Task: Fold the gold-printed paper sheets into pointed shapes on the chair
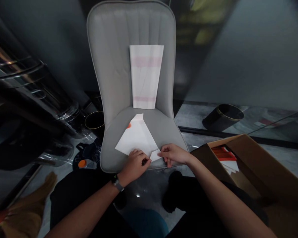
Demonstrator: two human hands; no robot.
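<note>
A folded white sheet of paper (138,137) with a small orange-red patch on its left edge lies on the seat of a grey chair (109,145). Its narrow end points toward the backrest. My left hand (135,165) is closed at the near edge, fingers curled over the paper, the thumb beside a small folded flap (155,155). At the near right corner, my right hand (175,154) pinches that flap between thumb and fingers. Against the backrest stands another folded paper piece (147,79), white with faint pink bands.
An open cardboard box (258,155) on the right holds red and white folded papers (227,159). Left of the chair are a black bin (95,121) and a clear container with an orange cap (82,163). Behind runs a dark reflective wall (250,72).
</note>
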